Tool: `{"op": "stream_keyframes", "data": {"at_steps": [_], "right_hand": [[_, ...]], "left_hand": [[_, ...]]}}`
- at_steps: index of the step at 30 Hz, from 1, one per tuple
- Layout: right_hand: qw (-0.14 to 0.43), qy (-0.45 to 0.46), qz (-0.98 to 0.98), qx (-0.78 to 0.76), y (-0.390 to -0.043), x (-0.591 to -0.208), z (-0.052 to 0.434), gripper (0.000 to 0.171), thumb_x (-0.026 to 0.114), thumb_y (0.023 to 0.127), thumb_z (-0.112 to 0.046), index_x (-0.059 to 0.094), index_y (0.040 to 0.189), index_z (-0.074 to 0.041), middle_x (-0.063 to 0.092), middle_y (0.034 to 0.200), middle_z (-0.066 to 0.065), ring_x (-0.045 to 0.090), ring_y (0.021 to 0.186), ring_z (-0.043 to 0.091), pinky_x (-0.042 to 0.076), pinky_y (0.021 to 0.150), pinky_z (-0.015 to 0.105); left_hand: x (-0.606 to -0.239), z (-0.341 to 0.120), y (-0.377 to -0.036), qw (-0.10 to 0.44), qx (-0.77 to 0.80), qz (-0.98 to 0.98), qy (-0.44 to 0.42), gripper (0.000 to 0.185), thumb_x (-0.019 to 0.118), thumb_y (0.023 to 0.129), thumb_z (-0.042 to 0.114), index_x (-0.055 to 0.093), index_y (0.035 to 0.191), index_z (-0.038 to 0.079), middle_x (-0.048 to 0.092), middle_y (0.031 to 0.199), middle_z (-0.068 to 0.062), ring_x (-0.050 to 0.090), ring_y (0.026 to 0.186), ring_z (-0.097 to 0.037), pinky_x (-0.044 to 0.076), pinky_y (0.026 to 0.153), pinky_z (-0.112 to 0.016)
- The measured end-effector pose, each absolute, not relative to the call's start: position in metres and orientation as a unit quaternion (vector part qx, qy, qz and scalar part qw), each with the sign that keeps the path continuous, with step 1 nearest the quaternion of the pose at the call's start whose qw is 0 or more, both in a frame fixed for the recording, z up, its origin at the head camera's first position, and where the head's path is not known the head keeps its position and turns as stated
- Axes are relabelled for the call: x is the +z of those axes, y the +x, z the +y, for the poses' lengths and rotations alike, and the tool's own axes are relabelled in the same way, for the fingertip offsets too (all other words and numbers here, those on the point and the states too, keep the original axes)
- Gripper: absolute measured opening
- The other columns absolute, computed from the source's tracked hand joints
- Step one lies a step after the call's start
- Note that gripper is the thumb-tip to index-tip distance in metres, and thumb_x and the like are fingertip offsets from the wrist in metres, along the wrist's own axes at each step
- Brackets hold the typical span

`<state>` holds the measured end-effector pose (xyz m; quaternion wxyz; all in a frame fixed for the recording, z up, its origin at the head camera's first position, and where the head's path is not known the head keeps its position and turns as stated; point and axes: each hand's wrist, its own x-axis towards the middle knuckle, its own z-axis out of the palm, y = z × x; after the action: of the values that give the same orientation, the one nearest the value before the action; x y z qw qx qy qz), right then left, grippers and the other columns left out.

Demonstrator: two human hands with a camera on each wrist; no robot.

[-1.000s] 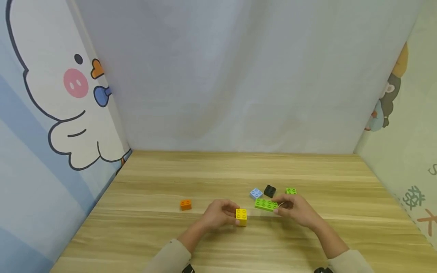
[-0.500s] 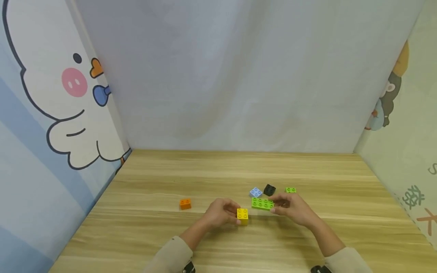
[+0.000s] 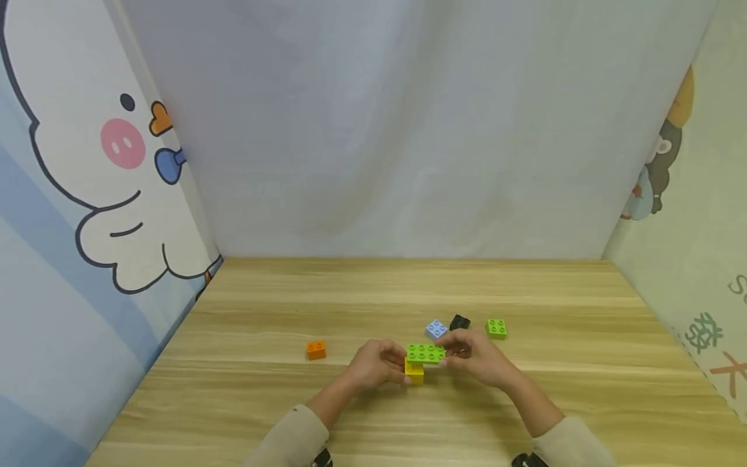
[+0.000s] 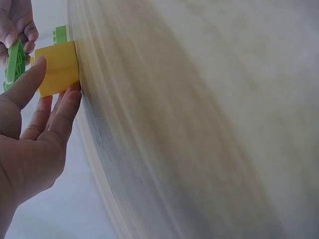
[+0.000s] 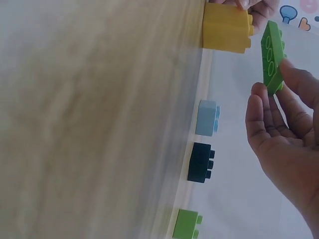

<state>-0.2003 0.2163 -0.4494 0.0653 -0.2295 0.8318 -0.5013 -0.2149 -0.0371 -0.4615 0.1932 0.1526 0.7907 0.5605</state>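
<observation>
No containers on the wooden table (image 3: 262, 402) — only loose bricks, six in all: one yellow brick (image 3: 414, 371), one long green brick (image 3: 425, 353), one small green brick (image 3: 497, 328), one light-blue brick (image 3: 436, 329), one black brick (image 3: 459, 322), one orange brick (image 3: 316, 349). Left hand (image 3: 376, 364) steadies the yellow brick on the table, fingers fairly straight against its sides. Right hand (image 3: 475, 357) pinches the long green brick by its end, held just above the yellow one, not seated. Blue, black and small green sit at 1–2 o'clock of the yellow brick; orange lies apart at 9 o'clock.
</observation>
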Motion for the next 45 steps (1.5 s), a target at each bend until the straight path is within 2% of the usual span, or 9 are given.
{"op": "stream_keyframes", "data": {"at_steps": [5,9,20,27,33,45], "right_hand": [[0.075,-0.235,0.834,-0.494,-0.201,-0.45,0.212,0.036,0.072,0.095,-0.005,0.064,0.126,0.012,0.069,0.114,0.019,0.061,0.094,0.013,0.055,0.084,0.027],[0.077,-0.245,0.838,-0.482,-0.202,-0.451,0.21,0.035,0.071,0.094,-0.002,0.066,0.125,0.011,0.069,0.116,0.021,0.061,0.094,0.012,0.054,0.084,0.026],[0.096,-0.259,0.836,-0.474,-0.208,-0.455,0.2,0.03,0.073,0.092,-0.003,0.068,0.118,0.01,0.07,0.107,0.013,0.061,0.09,0.011,0.055,0.081,0.026],[0.103,-0.268,0.839,-0.463,-0.209,-0.453,0.197,0.031,0.074,0.092,-0.002,0.068,0.121,0.009,0.068,0.102,0.01,0.059,0.084,0.008,0.053,0.075,0.026],[0.106,-0.275,0.841,-0.455,-0.208,-0.452,0.193,0.031,0.075,0.09,0.001,0.069,0.12,0.008,0.068,0.101,0.009,0.058,0.083,0.006,0.054,0.075,0.026],[0.102,-0.283,0.853,-0.428,-0.207,-0.445,0.189,0.03,0.073,0.089,0.005,0.07,0.119,0.008,0.071,0.099,0.008,0.06,0.082,0.006,0.054,0.073,0.024]], "left_hand": [[-0.463,-0.036,-0.214,0.194,0.572,0.783,0.15,0.044,0.083,0.077,-0.013,0.064,0.117,-0.011,0.074,0.102,-0.017,0.074,0.096,-0.028,0.061,0.083,-0.036],[-0.464,-0.036,-0.215,0.191,0.575,0.781,0.153,0.042,0.083,0.075,-0.013,0.064,0.113,-0.01,0.074,0.101,-0.018,0.074,0.095,-0.029,0.062,0.083,-0.035],[-0.464,-0.038,-0.215,0.18,0.555,0.794,0.172,0.037,0.083,0.075,-0.011,0.066,0.108,-0.008,0.073,0.095,-0.01,0.069,0.087,-0.017,0.059,0.08,-0.032],[-0.463,-0.038,-0.216,0.187,0.551,0.796,0.168,0.038,0.083,0.077,-0.009,0.065,0.11,-0.007,0.072,0.096,-0.009,0.068,0.087,-0.016,0.058,0.077,-0.03],[-0.461,-0.039,-0.216,0.178,0.534,0.808,0.173,0.037,0.084,0.076,-0.009,0.066,0.108,-0.006,0.071,0.096,-0.009,0.066,0.088,-0.016,0.057,0.08,-0.029],[-0.459,-0.039,-0.216,0.172,0.517,0.816,0.193,0.035,0.083,0.076,-0.009,0.064,0.106,-0.006,0.069,0.096,-0.008,0.064,0.087,-0.016,0.054,0.077,-0.025]]}}
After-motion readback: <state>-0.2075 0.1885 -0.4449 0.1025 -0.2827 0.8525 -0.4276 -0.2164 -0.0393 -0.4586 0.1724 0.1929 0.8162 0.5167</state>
